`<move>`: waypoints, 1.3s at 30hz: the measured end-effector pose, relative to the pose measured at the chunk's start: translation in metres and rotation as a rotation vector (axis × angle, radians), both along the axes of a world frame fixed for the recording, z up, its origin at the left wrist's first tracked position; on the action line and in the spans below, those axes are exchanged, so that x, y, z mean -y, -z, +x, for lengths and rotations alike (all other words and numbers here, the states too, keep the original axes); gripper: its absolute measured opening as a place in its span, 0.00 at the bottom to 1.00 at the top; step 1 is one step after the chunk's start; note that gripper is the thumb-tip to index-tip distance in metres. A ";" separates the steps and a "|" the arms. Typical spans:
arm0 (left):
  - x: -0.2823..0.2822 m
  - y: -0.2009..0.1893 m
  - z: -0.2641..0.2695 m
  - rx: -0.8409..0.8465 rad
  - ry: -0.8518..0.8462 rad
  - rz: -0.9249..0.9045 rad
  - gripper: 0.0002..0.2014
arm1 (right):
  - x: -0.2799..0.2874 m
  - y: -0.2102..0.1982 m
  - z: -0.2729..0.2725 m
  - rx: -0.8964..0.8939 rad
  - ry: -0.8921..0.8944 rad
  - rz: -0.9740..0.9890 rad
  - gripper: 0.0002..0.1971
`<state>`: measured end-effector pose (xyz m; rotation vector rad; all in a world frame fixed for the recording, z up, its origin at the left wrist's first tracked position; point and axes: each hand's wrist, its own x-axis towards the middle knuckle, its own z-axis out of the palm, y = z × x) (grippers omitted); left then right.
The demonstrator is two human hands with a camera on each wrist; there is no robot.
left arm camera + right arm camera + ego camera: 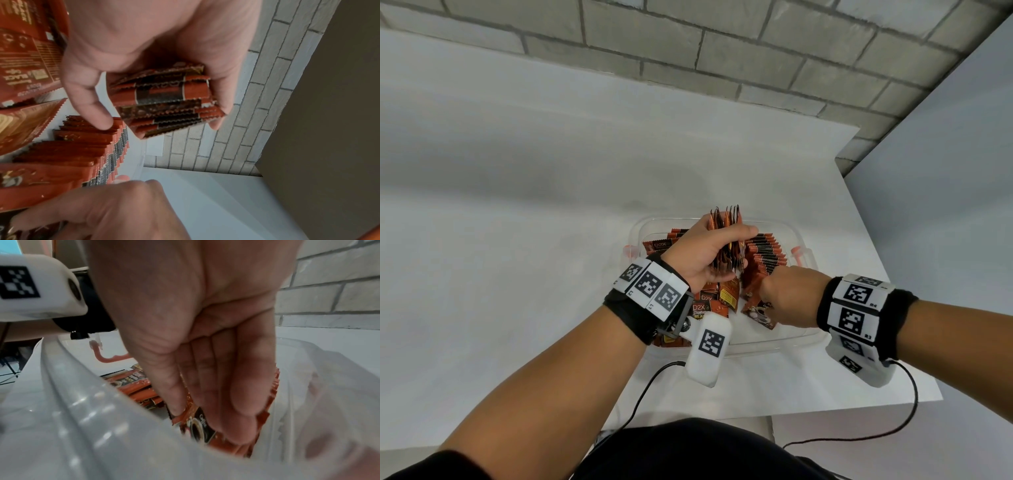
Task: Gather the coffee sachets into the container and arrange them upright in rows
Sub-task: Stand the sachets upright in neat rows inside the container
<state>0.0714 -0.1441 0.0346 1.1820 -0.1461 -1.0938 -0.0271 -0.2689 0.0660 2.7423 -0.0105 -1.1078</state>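
A clear plastic container (796,236) sits on the white table. My left hand (705,255) hovers above it and grips a bundle of orange coffee sachets (726,219) on edge; the bundle (164,100) shows between thumb and fingers. A row of upright sachets (767,253) fills the container's right side. At the near end of that row, my right hand (787,294) reaches down, thumb and fingers pinching a sachet with a coffee-cup print (198,425). Loose sachets (709,301) lie flat in the container's left part, partly hidden by my left wrist.
Orange latch clips (796,255) stick out at both ends of the container. The table's right edge (893,308) runs close to the container, with a grey wall panel beyond. A brick wall stands behind. Black cables (640,394) hang over the near edge.
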 end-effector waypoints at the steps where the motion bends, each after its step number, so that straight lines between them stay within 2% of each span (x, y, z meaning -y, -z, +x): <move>1: 0.000 0.000 0.000 0.001 -0.001 -0.002 0.24 | 0.000 0.001 -0.001 -0.001 -0.008 0.006 0.09; 4: 0.001 0.002 0.001 -0.006 -0.003 -0.001 0.22 | 0.000 0.004 -0.005 -0.052 -0.022 0.031 0.15; 10: 0.001 0.002 0.003 -0.014 0.009 -0.008 0.19 | 0.000 0.006 -0.008 -0.207 -0.037 0.061 0.16; 16: 0.002 0.000 0.002 -0.002 0.046 0.051 0.24 | 0.003 0.009 -0.006 -0.194 -0.036 0.032 0.17; 19: 0.004 -0.006 0.001 -0.051 0.051 0.097 0.30 | 0.002 0.011 -0.007 -0.187 -0.027 0.004 0.18; 23: 0.008 -0.010 0.004 -0.069 0.046 0.117 0.26 | 0.002 0.010 -0.007 -0.231 -0.010 -0.015 0.20; 28: 0.010 -0.008 0.001 -0.068 0.086 0.139 0.29 | 0.003 0.007 -0.006 -0.212 -0.007 0.005 0.15; 31: 0.012 -0.006 -0.002 -0.076 0.088 0.140 0.27 | 0.007 0.006 -0.005 -0.166 -0.001 -0.001 0.19; 39: 0.011 -0.005 0.000 -0.073 0.092 0.126 0.27 | 0.009 0.012 -0.009 -0.172 0.049 0.058 0.20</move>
